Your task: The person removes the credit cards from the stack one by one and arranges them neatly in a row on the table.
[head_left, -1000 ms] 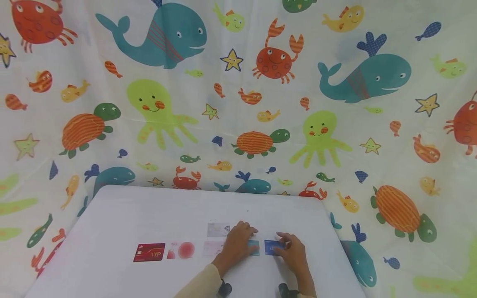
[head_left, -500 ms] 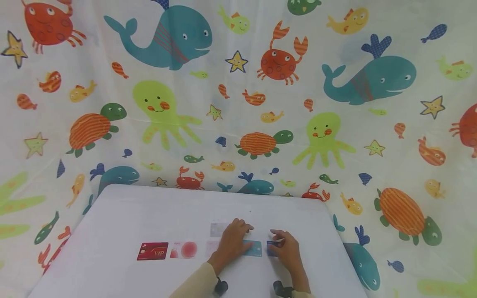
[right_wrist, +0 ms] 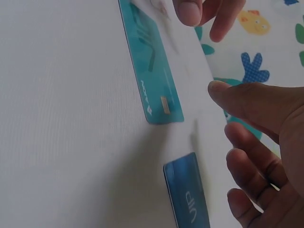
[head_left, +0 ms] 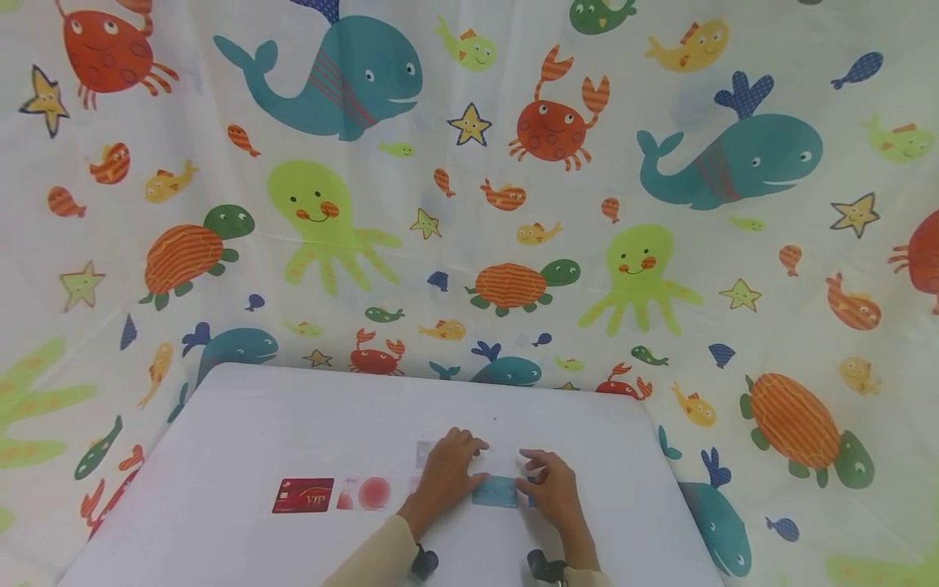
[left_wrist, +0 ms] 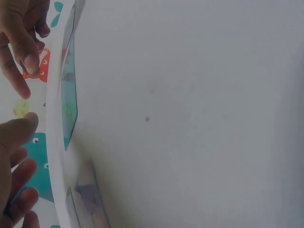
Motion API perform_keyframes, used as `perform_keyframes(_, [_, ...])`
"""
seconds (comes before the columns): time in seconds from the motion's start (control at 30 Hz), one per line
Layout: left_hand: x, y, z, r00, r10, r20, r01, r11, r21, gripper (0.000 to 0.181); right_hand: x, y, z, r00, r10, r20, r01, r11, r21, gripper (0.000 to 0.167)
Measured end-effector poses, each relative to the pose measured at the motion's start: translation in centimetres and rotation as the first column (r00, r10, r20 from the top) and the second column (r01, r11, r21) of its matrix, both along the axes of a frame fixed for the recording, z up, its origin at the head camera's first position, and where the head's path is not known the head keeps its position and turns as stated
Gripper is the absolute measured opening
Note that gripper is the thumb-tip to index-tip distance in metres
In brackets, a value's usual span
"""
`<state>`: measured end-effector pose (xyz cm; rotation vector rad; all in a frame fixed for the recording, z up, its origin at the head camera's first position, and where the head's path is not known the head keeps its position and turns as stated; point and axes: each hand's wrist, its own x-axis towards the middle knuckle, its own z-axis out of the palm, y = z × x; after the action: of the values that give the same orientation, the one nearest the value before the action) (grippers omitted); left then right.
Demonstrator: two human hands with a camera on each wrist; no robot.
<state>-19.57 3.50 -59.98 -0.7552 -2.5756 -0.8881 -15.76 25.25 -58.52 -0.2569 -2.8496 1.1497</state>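
Note:
A teal card [head_left: 495, 492] lies flat on the white table between the two hands. My left hand [head_left: 443, 473] hovers at its left edge, fingers loosely bent and thumb apart from it in the right wrist view. Over the blue VIP card [right_wrist: 187, 194] is my right hand [head_left: 553, 487], its thumb near the teal card's right edge. That hand [right_wrist: 266, 147] holds nothing in the right wrist view. Partly hidden behind my left hand are a pale card [head_left: 423, 453] and a faint pinkish card [head_left: 416, 483].
To the left lie a red VIP card [head_left: 303, 496] and a white-and-pink card [head_left: 364, 493], in one row with the teal card. A curtain [head_left: 411, 269] printed with sea animals hangs behind the table [head_left: 213, 440].
My right hand has moved left from the blue card toward the teal card's right edge. My left hand has drawn left, uncovering more of the teal card. The head view has shifted slightly.

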Motion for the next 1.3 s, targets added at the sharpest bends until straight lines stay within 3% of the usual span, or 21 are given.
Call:
perform_keyframes(0.27, [-0.5, -1.0, 0.2, 0.999, 0.019, 0.048, -0.017, 0.999, -0.036, 0.04, -0.3, -1.0, 0.2, 0.997, 0.055, -0.056, -0.056, 0.998, -0.008, 0.043])
perform_keyframes(0.67, [-0.6, -3.0, 0.5, 0.996, 0.045, 0.08, -0.042, 0.998, -0.047, 0.042, -1.7, -2.8, -0.7, 0.996, 0.085, -0.038, -0.086, 0.996, -0.031, 0.042])
perform_keyframes(1.1, [-1.3, -4.9, -0.2, 0.992, 0.111, 0.054, -0.107, 0.991, -0.086, 0.044, -2.8, -4.7, -0.4, 0.985, 0.17, -0.039, -0.171, 0.985, -0.031, 0.041])
perform_keyframes(1.3, [-1.3, -5.9, -0.2, 0.992, 0.12, 0.027, -0.119, 0.991, -0.054, 0.046, -3.0, -5.5, -0.6, 0.982, 0.177, -0.059, -0.178, 0.984, -0.011, 0.04])
